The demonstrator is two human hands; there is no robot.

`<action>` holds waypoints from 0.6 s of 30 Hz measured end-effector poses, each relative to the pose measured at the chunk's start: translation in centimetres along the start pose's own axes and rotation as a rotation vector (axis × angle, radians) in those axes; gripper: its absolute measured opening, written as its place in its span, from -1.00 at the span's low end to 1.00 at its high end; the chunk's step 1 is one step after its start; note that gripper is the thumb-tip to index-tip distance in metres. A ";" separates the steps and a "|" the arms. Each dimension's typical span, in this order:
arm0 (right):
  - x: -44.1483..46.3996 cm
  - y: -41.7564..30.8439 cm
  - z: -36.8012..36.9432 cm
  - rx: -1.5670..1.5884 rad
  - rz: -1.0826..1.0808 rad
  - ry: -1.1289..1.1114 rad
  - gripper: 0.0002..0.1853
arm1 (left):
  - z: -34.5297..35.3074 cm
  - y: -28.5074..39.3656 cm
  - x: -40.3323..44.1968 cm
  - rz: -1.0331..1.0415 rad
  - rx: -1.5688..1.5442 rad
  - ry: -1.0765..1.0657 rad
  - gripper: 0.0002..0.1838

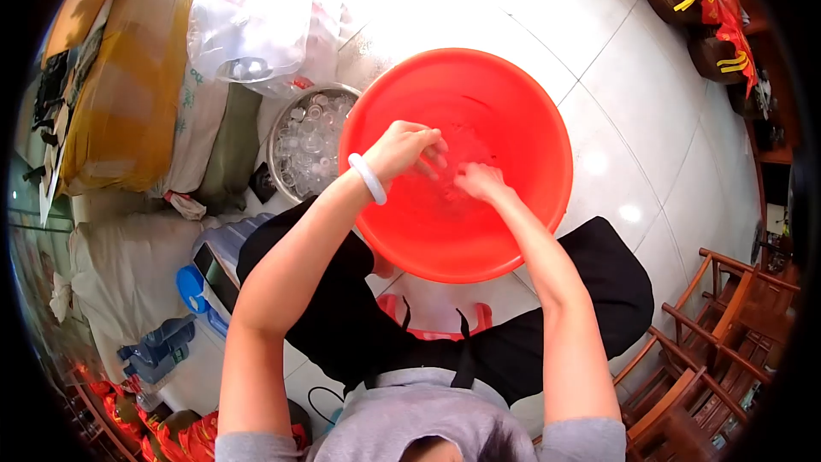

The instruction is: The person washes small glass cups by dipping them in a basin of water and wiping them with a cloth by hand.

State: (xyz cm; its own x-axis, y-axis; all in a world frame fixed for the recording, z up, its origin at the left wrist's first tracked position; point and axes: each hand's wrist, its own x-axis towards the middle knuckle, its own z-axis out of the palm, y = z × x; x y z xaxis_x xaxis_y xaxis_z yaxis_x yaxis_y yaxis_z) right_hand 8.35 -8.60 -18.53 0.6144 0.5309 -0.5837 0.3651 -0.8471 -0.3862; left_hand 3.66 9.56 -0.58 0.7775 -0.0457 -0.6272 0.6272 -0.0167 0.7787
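Note:
A large red plastic basin [530, 137] stands on the floor between my knees, with water in its bottom. My left hand [409, 151], with a pale bangle [368, 178] on the wrist, hangs over the basin's left half. Its fingers are bent downward and a little apart, and nothing shows in them. My right hand [481, 180] is low in the basin, close to the left one. Its fingers are curled together at the water, and what they hold, if anything, is hidden. Left of the basin, a metal bowl [272, 154] holds many small clear pieces.
A clear plastic bag [248, 34] stands behind the metal bowl. A taped cardboard box [128, 85] and sacks line the left side. A phone [215, 278] lies by my left knee. Wooden chairs [710, 334] stand at right, and dark jars [714, 56] with red cloth at upper right.

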 end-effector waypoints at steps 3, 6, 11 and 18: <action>-0.4 -2.1 -2.7 0.176 0.034 -0.006 -0.64 | 0.1 -0.5 0.3 0.091 -0.148 0.083 -0.72; 0.4 -2.6 -3.7 0.273 0.004 0.167 -0.67 | 0.1 -0.5 0.0 0.001 -0.105 0.108 -0.73; -0.8 -2.9 -4.8 0.777 0.162 0.096 -0.65 | 0.7 -2.7 1.8 0.019 -0.048 0.173 -0.77; -5.5 -6.7 -14.4 1.164 -0.236 -0.037 -0.66 | 0.3 -1.2 1.8 0.170 -0.130 0.352 -0.79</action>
State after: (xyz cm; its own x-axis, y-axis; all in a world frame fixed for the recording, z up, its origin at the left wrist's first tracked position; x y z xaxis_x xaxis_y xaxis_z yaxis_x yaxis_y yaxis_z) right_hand 12.56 -6.25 -2.47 0.5895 0.6877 -0.4238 -0.4006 -0.2067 -0.8926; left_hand 4.27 9.22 -2.66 0.8247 0.3083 -0.4742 0.4713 0.0887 0.8775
